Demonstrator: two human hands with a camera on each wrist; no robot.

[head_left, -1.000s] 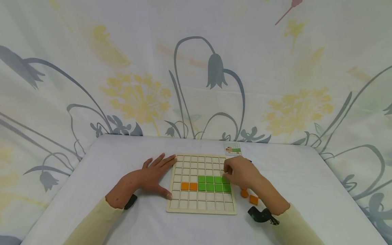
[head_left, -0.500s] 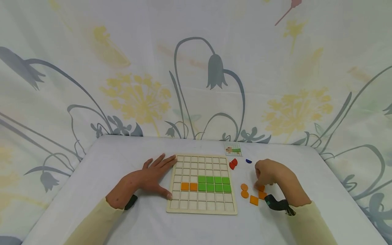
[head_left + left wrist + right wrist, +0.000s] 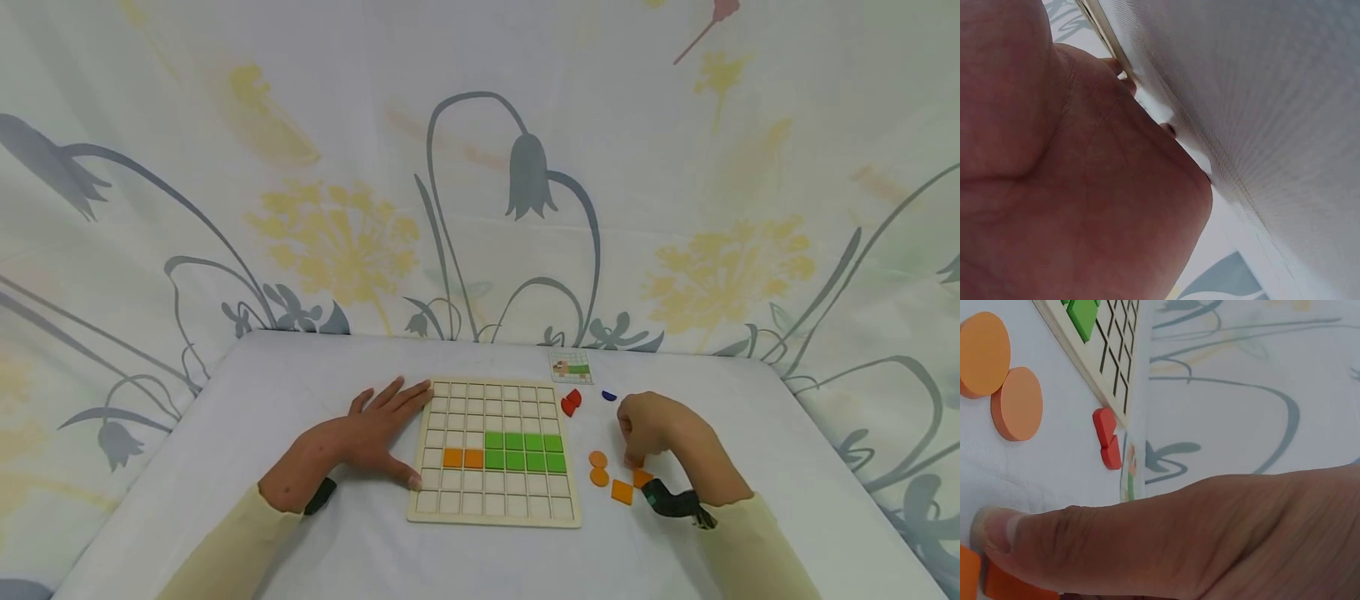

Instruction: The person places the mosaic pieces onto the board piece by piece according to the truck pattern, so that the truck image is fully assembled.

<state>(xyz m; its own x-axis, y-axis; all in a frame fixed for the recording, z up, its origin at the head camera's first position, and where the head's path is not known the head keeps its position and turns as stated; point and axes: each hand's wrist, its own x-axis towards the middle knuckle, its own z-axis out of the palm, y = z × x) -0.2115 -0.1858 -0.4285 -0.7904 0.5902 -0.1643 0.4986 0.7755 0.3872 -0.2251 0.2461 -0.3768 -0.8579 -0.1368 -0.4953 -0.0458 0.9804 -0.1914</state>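
A wooden grid board (image 3: 495, 523) lies on the white table, with two orange square tiles (image 3: 462, 458) and a block of green square tiles (image 3: 515, 461) in its cells. Fingers spread, my left hand (image 3: 375, 432) rests along the board's left edge. To the board's right, my right hand (image 3: 654, 427) pinches an orange square tile (image 3: 1016, 584) low at the table; its thumb shows against the tile in the right wrist view, and its other fingertips are hidden. Close to it lie another orange square (image 3: 642, 477), a separate orange square (image 3: 622, 492) and two orange discs (image 3: 598, 467).
Two red pieces (image 3: 571, 403) touch each other by the board's upper right edge. A small dark blue half-round piece (image 3: 609, 396) lies beyond them. A picture card (image 3: 571, 367) is behind the board. Flower-printed cloth (image 3: 480, 208) hangs at the back and sides.
My right hand has moved from the board's right side over to the loose orange tiles, then shifted slightly left there. My left hand has stayed in place.
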